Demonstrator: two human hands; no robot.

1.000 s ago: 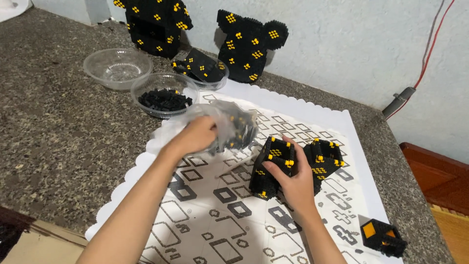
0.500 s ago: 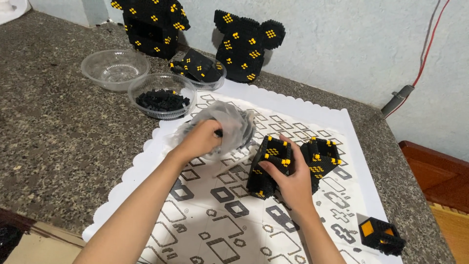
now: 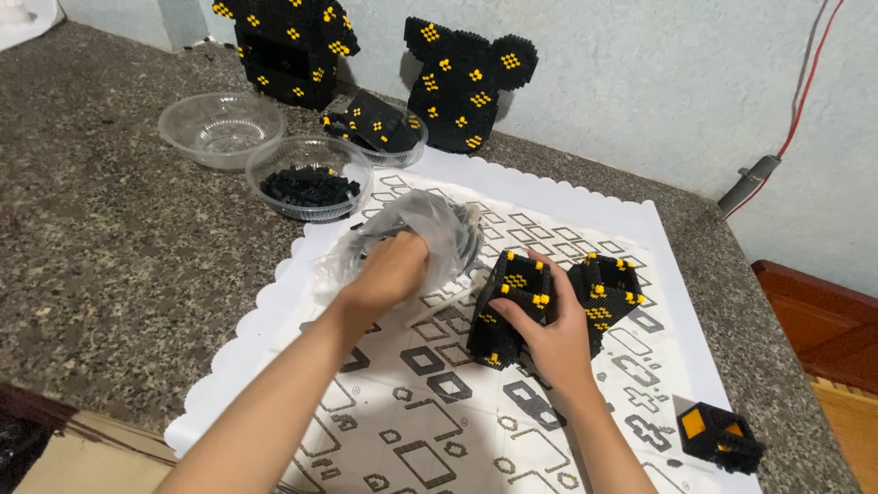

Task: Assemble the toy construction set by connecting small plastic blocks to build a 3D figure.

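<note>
My left hand point(image 3: 389, 273) reaches into a clear plastic bag point(image 3: 430, 224) that lies in a clear bowl on the white patterned mat point(image 3: 549, 210). Its fingers are hidden inside the bag, so what they hold cannot be seen. My right hand point(image 3: 549, 334) grips a black block model with yellow dots point(image 3: 512, 297), standing on the mat. A second part of that black and yellow model point(image 3: 608, 288) sits just right of it.
A clear bowl of small black pieces point(image 3: 306, 183), an empty clear bowl point(image 3: 219, 128) and a bowl holding a black-yellow part point(image 3: 380, 123) stand behind. Two tall block models point(image 3: 283, 46) point(image 3: 466, 82) lean at the wall. A small black-orange cube point(image 3: 718, 434) sits near the counter's right edge.
My left hand has pushed deeper into the plastic bag and lowered toward the mat. My right hand keeps its grip on the block model.
</note>
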